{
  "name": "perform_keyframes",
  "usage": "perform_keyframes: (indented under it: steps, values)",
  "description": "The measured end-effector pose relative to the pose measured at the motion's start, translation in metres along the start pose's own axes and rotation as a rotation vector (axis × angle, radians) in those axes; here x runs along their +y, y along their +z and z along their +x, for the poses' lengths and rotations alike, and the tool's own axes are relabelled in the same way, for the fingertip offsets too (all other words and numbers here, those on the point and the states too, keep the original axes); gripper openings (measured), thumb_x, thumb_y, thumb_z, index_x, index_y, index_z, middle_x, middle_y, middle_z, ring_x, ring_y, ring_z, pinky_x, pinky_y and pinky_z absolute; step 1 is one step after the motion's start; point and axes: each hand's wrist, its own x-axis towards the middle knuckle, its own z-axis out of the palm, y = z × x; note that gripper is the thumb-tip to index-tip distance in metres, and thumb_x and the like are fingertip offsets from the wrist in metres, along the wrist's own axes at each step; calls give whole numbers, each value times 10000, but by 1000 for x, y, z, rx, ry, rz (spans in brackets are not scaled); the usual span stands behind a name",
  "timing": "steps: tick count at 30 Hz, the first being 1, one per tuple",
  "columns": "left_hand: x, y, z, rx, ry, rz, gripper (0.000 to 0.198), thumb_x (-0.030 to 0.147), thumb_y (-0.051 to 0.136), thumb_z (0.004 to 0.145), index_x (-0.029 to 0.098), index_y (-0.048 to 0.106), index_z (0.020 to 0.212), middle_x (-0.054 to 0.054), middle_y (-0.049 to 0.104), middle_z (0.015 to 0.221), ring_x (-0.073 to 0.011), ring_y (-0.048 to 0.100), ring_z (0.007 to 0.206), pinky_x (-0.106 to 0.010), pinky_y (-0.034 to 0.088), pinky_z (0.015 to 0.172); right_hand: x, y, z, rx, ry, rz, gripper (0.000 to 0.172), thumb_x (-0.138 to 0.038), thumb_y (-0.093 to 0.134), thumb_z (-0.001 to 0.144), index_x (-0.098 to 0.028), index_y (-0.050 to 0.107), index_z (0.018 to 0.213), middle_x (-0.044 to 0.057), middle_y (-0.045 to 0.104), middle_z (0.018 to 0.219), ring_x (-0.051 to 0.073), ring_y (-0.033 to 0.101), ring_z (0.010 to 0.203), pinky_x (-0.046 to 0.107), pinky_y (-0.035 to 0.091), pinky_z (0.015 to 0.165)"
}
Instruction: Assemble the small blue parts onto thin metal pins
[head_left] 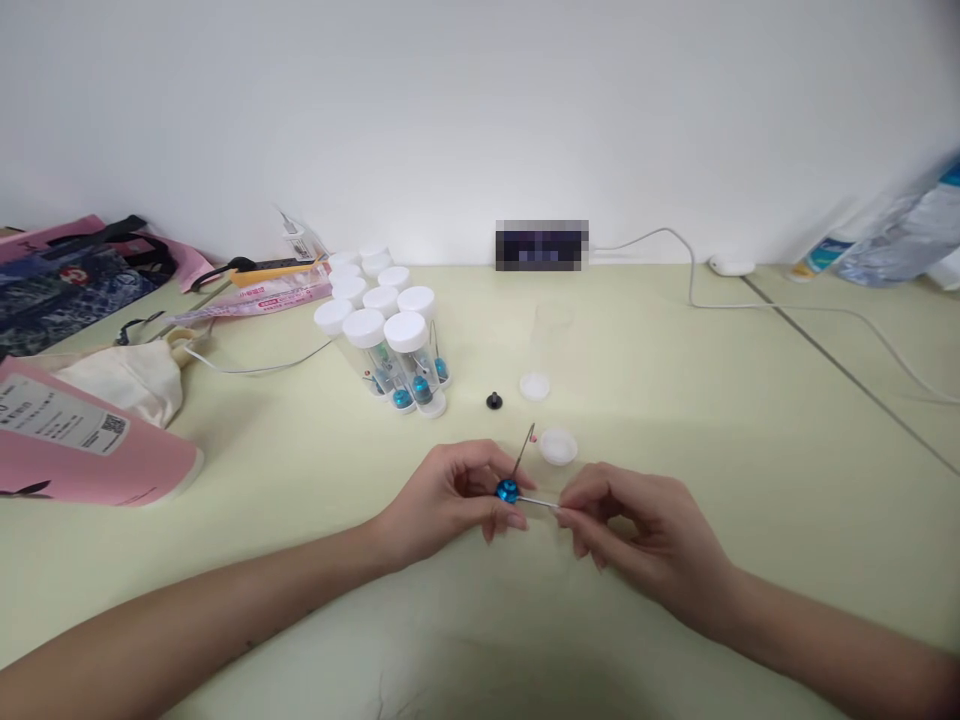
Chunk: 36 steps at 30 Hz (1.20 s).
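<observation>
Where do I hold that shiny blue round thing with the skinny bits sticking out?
I'd pinch the blue round metallic-looking piece around its rounded sides, coming from the left, as the left hand does. That side seems best: a thin bent metal wire pokes toward the picture's top, and a thin straight silver rod reaches right, to the right hand.

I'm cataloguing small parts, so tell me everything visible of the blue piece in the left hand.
The blue piece is small, rounded, shiny and metallic-looking, its darker details unclear. The left hand pinches it over the pale green table. A slim silvery rod extends from it to the right hand; a bent wire rises from its far side.
</observation>
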Motion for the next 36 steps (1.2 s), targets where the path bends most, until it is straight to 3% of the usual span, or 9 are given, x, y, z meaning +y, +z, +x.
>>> perform_keyframes:
  steps: [9,12,15,20,23,27,29,36]
  values:
    - [2,-3,4,55,-45,-74,184,176,659,752,141,678,931,-36,668,755,-129,638,633,-268,537,658,2,1,-1,45,46,45,123,-290,547,884,-216,571,789,1,589,610,108,555,492,199,469,440]
    - [2,-2,3,43,-46,-133,128,148,691,719,134,627,828,-47,688,796,-121,637,599,-247,533,579,2,1,0,59,44,42,104,-273,551,882,-217,573,797,-3,589,610,103,553,488,193,467,437]
    - [1,0,2,29,-30,-194,231,112,744,648,142,537,748,-50,690,849,-114,625,571,-219,512,478,1,0,0,59,41,41,103,-272,553,880,-217,573,796,-1,587,609,105,552,491,194,466,435]
    - [1,0,1,-10,-34,-145,245,121,742,654,138,605,857,-20,661,718,-112,608,592,-203,506,491,-1,0,1,42,39,34,112,-276,546,885,-217,570,792,6,590,621,107,550,498,197,465,438]
    - [3,-1,2,-10,-43,-84,234,143,711,695,137,674,926,-24,656,742,-107,604,619,-227,522,590,0,0,0,43,35,31,110,-274,545,885,-216,571,794,9,593,622,109,553,503,197,465,440]
    - [6,-3,2,8,-56,-39,316,219,619,799,198,638,1113,-57,662,1030,-154,647,849,-319,479,876,-1,1,1,73,46,33,114,-266,546,883,-210,566,786,3,589,616,104,548,508,193,467,450]
    - [6,-3,2,1,-60,-17,307,245,556,847,209,619,1145,-66,645,1103,-176,644,934,-335,443,931,-2,1,1,92,63,33,110,-257,542,884,-205,564,789,-4,587,619,98,541,507,190,466,456]
    - [0,-3,1,14,-79,-97,156,229,670,764,159,608,889,-21,666,818,-182,687,788,-320,503,805,-4,0,-1,117,36,-92,111,-223,533,877,-212,571,774,-18,577,612,97,520,533,187,415,466]
